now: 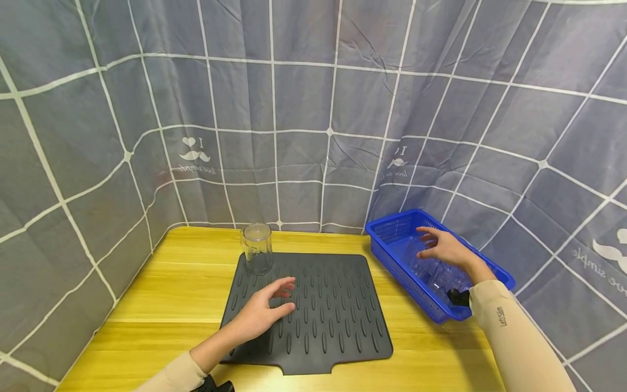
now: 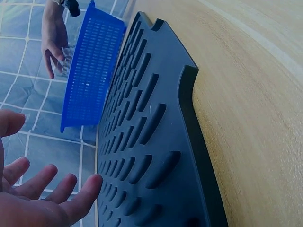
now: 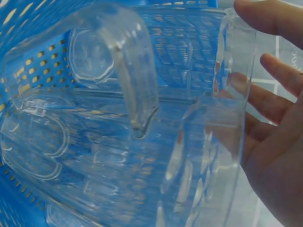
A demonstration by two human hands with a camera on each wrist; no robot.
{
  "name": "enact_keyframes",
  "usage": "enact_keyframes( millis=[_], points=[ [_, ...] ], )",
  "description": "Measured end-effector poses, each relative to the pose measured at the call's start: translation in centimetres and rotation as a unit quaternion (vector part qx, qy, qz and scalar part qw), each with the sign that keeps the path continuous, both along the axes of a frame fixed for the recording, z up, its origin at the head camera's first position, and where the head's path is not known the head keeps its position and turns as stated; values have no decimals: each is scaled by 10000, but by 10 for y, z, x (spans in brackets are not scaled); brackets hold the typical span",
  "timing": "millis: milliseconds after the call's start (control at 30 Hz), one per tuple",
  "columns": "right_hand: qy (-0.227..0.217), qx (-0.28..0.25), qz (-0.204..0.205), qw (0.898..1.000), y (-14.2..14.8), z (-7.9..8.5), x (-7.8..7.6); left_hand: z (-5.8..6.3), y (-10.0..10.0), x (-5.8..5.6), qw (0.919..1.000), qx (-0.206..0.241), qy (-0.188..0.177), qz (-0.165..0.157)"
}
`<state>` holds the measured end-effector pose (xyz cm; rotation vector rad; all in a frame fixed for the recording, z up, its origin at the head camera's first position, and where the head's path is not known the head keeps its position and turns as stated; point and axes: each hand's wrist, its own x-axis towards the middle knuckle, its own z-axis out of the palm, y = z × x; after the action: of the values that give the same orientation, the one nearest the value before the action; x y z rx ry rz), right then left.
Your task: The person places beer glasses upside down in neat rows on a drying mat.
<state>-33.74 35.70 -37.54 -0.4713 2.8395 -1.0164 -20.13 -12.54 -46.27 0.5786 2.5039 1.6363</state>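
My right hand [image 1: 448, 249] is over the blue basket [image 1: 399, 272], thumb and fingers spread apart. In the right wrist view several clear glass mugs lie inside the basket; the nearest mug [image 3: 142, 156] turns its handle [image 3: 135, 75] toward the camera. The thumb [image 3: 270, 16] is right at the rim of the mug behind it [image 3: 189, 47], and some fingertips show through the glass. My left hand [image 1: 262, 313] hovers above the black ribbed mat [image 1: 323, 348], fingers loosely bent with nothing in them. One clear glass mug [image 1: 258, 250] stands at the mat's far left corner.
The mat lies on a yellow wood-grain table [image 1: 161, 294]. To its right, the basket sits at an angle near the table's edge. A grey curtain [image 1: 303, 158] with white grid lines hangs close behind and along both sides.
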Motion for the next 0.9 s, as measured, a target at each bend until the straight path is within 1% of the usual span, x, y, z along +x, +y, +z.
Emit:
enact_keyframes(
  millis=[67, 200, 367, 533, 767, 900],
  points=[
    [5, -41, -26, 10000, 0, 1, 0, -1, 0, 0, 10000, -17, -22, 23],
    [155, -28, -28, 9999, 0, 5, 1, -2, 0, 0, 10000, -20, -55, 67],
    [307, -18, -143, 9994, -1, 14, 2, -2, 0, 0, 10000, 30, -20, 25],
    [406, 11, -148, 9991, -2, 25, 6, -1, -1, 0, 10000, 32, 11, 11],
    [540, 42, -218, 9983, -4, 37, 9, 0, 0, 1, 9999, 121, -45, -76],
    [559, -125, -327, 9978, -5, 43, 10, -1, 0, 0, 9998, 179, -82, -105]
  ],
)
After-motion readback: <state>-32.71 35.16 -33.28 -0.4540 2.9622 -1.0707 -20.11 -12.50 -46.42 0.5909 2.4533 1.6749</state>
